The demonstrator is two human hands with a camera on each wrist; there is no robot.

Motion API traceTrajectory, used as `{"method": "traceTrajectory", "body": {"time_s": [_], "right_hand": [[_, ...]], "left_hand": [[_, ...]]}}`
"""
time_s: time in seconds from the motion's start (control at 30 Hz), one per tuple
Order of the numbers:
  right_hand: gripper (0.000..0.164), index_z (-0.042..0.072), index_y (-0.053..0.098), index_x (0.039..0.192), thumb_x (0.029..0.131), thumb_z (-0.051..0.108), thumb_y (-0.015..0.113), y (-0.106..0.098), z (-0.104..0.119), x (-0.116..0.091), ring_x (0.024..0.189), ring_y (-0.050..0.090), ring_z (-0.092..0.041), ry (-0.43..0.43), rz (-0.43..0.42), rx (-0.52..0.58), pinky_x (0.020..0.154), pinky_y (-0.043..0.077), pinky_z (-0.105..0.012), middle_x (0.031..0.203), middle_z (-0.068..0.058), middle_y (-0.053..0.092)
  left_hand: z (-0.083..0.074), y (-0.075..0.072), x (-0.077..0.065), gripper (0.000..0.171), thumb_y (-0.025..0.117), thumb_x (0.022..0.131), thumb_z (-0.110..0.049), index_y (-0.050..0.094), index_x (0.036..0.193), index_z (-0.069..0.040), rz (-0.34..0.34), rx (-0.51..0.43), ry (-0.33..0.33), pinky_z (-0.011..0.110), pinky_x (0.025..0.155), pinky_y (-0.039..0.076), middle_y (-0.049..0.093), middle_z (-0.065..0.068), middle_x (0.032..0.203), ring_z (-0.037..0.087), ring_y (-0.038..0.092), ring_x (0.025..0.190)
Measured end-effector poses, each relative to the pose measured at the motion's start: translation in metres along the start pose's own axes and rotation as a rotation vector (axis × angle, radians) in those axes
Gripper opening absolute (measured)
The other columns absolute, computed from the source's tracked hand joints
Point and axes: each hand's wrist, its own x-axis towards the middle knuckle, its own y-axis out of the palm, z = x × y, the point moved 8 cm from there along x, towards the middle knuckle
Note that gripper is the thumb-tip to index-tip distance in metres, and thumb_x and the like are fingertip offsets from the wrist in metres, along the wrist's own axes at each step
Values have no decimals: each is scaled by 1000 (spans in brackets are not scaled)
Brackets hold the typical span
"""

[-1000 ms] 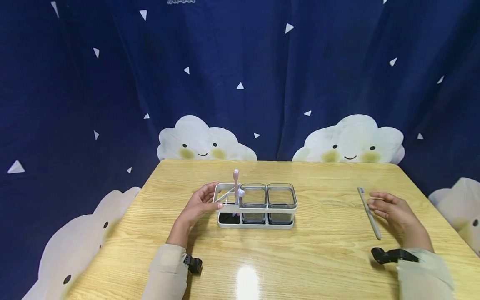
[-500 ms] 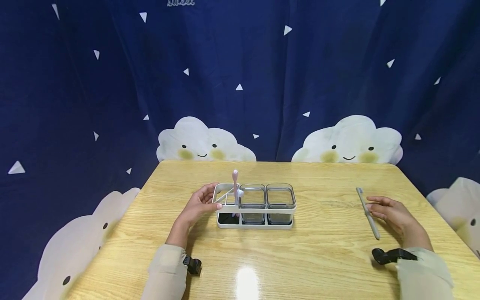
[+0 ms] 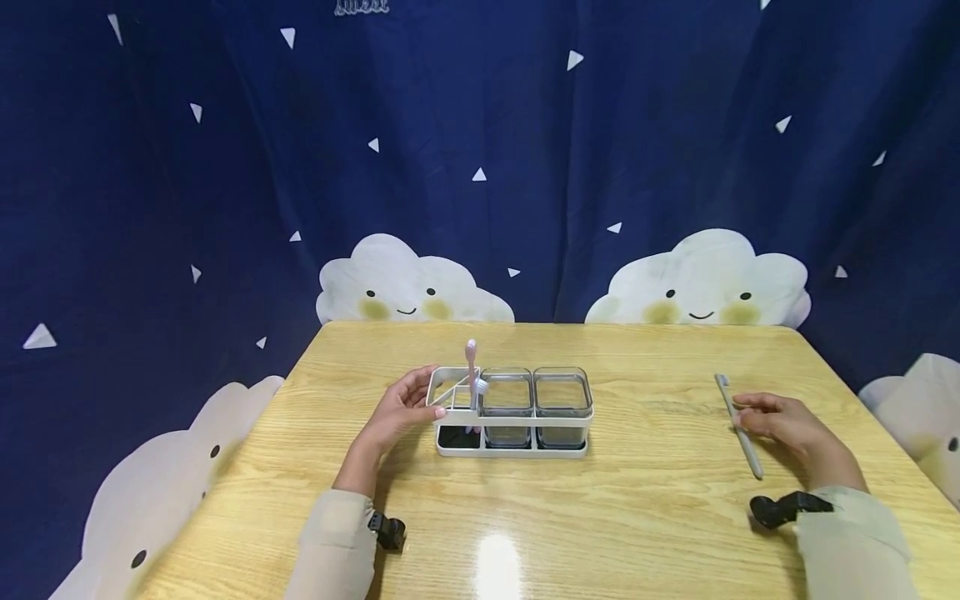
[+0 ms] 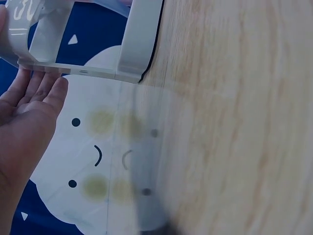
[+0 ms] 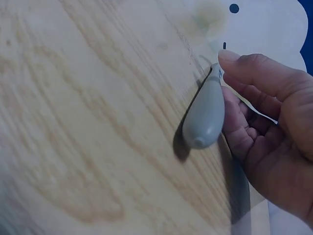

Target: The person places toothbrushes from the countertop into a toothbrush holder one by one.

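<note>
My left hand grips the left end of a white toothbrush holder, thumb on its front bar and fingers on its side; the left wrist view shows the fingertips under the holder's edge. A pink toothbrush stands upright in the divided left section, beside another white-bristled brush head. Two clear cups fill the other sections. At the right, my right hand pinches a grey toothbrush near its middle, thumb over the handle. The rounded handle end points toward me, close over the table.
The wooden table carries both the holder and the grey toothbrush, with a wide stretch of wood between them. A dark blue curtain with clouds and triangles hangs behind. Black wrist cameras sit on both sleeves.
My right hand has moved slightly left onto the grey toothbrush, its thumb and fingers closing on the handle. The left hand and the holder stay put.
</note>
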Motion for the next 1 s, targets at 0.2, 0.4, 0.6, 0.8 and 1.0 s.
{"method": "traceTrajectory", "body": {"time_s": [0.2, 0.4, 0.6, 0.8, 1.0], "right_hand": [[64, -17, 38, 131, 86, 20, 67, 3, 0, 0, 81, 58, -4, 4, 18, -48, 70, 52, -27, 99, -7, 63], [64, -17, 42, 128, 84, 21, 69, 2, 2, 2, 81, 57, -5, 21, 4, -133, 69, 51, -26, 101, -13, 64], [67, -16, 45, 126, 82, 25, 72, 2, 4, 3, 82, 56, -11, 44, -12, -213, 68, 51, -27, 103, -16, 61], [65, -15, 46, 125, 81, 25, 72, 0, 5, 6, 83, 56, -12, 61, -9, -233, 68, 50, -25, 102, -15, 61], [57, -15, 47, 121, 80, 17, 69, 0, 7, 8, 80, 55, -17, 67, -20, -256, 67, 48, -27, 96, -13, 59]], "left_hand": [[1, -1, -1, 70, 74, 73, 4, 42, 135, -1, -17, 3, -7, 28, 101, 35, 49, 20, 128, 30, 47, 117], [2, 0, -2, 69, 74, 73, 3, 44, 135, -3, -26, -4, -12, 27, 100, 35, 49, 18, 128, 31, 46, 118], [2, 0, -2, 71, 74, 73, 4, 42, 136, -1, -16, -13, -5, 28, 101, 35, 48, 22, 129, 39, 41, 121], [2, 0, -2, 70, 73, 73, 6, 41, 136, 0, -13, -22, -10, 31, 103, 32, 47, 22, 129, 43, 37, 123], [2, 1, -1, 70, 73, 74, 4, 41, 136, -1, -6, -21, -4, 32, 103, 33, 46, 24, 130, 41, 40, 122]]}}
